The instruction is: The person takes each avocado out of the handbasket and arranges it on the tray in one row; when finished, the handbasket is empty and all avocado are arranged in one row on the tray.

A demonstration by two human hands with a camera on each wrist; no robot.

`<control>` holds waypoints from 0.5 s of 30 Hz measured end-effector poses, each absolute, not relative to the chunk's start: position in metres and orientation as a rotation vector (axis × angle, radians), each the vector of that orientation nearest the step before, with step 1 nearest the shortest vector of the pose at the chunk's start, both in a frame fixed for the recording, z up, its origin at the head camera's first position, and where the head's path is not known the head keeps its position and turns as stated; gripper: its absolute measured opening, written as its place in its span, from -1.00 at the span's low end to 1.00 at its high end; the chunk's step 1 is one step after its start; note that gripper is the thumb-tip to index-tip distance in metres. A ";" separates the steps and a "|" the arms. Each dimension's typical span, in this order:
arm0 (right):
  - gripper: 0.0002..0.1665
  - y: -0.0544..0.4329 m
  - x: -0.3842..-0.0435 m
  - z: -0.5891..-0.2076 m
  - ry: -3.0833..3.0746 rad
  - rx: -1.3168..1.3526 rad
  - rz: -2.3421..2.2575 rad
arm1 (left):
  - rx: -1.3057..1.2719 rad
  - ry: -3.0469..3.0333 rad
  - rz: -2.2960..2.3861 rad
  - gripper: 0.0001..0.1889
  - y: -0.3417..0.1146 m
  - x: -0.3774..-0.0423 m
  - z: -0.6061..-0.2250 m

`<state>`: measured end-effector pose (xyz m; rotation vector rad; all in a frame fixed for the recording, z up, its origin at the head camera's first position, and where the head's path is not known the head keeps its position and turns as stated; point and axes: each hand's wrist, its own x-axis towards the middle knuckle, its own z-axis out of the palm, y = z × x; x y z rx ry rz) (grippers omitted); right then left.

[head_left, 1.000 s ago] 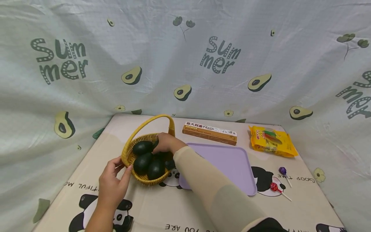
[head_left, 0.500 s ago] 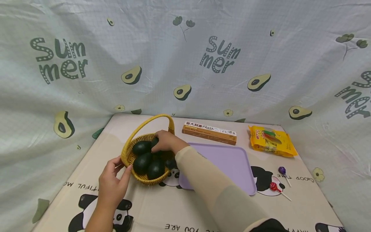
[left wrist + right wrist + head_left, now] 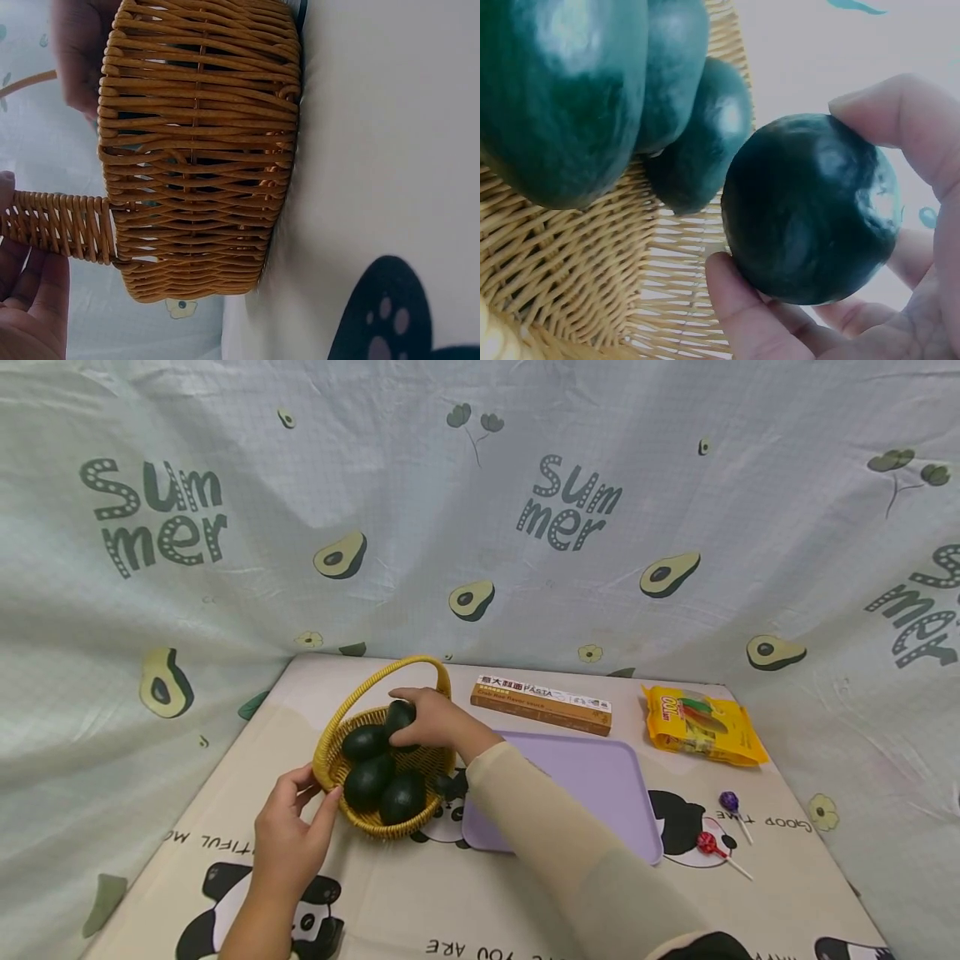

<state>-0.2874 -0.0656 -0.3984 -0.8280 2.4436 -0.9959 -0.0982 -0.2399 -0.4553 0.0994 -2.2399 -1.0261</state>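
Observation:
A yellow wicker basket (image 3: pixel 386 832) with a tall arched handle stands at the left of the table. My left hand (image 3: pixel 294 835) grips the foot of the handle (image 3: pixel 64 225) at the basket's near left side, thumb on one face and fingers behind. Over the far right part of the basket, my right hand (image 3: pixel 438 722) holds a dark green avocado (image 3: pixel 810 214) between thumb and fingers. Three more avocados lie in the basket: one at the back left (image 3: pixel 365 742), one at the left (image 3: pixel 369 783) and one at the front (image 3: pixel 402 797).
Right of the basket lies a lilac tray (image 3: pixel 592 785), partly behind my right sleeve. A pasta box (image 3: pixel 542 704) lies behind it. Farther right are a yellow snack bag (image 3: pixel 705 727), a purple lollipop (image 3: pixel 731 802) and a red lollipop (image 3: pixel 708 842).
My right hand has risen with the avocado, from down inside the basket to about its far rim, so more of the avocado shows. The left hand and basket have stayed put.

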 end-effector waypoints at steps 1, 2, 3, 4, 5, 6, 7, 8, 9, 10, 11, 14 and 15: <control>-0.04 -0.064 -0.287 -0.397 2.435 -0.845 -1.015 | 0.099 -2.240 -1.027 -0.50 -0.240 -0.098 -0.455; -0.06 -0.062 -0.286 -0.395 2.426 -0.861 -1.031 | 0.099 -2.241 -1.028 -0.50 -0.240 -0.099 -0.455; -0.08 -0.060 -0.285 -0.393 2.417 -0.877 -1.048 | 0.099 -2.241 -1.028 -0.50 -0.240 -0.099 -0.455; -0.10 -0.058 -0.283 -0.391 2.411 -0.893 -1.062 | 0.099 -2.241 -1.029 -0.50 -0.240 -0.099 -0.455; -0.12 -0.056 -0.282 -0.390 2.409 -0.911 -1.072 | 0.098 -2.242 -1.030 -0.50 -0.241 -0.099 -0.455; -0.14 -0.054 -0.281 -0.388 2.404 -0.927 -1.084 | 0.097 -2.242 -1.030 -0.50 -0.241 -0.100 -0.455; -0.17 -0.051 -0.281 -0.387 2.399 -0.941 -1.094 | 0.097 -2.242 -1.031 -0.50 -0.241 -0.100 -0.455; -0.20 -0.049 -0.280 -0.386 2.397 -0.953 -1.101 | 0.097 -2.242 -1.030 -0.50 -0.241 -0.100 -0.455; -0.22 -0.047 -0.279 -0.386 2.396 -0.961 -1.109 | 0.097 -2.243 -1.029 -0.50 -0.241 -0.100 -0.455; -0.25 -0.045 -0.278 -0.385 2.393 -0.966 -1.119 | 0.096 -2.243 -1.027 -0.50 -0.241 -0.100 -0.456; -0.27 -0.043 -0.277 -0.384 2.387 -0.972 -1.129 | 0.094 -2.242 -1.025 -0.50 -0.241 -0.100 -0.456; -0.28 -0.036 -0.274 -0.381 2.368 -0.968 -1.164 | 0.089 -2.238 -1.019 -0.50 -0.242 -0.100 -0.456; -0.27 -0.034 -0.273 -0.380 2.362 -0.960 -1.178 | 0.086 -2.235 -1.017 -0.50 -0.242 -0.100 -0.456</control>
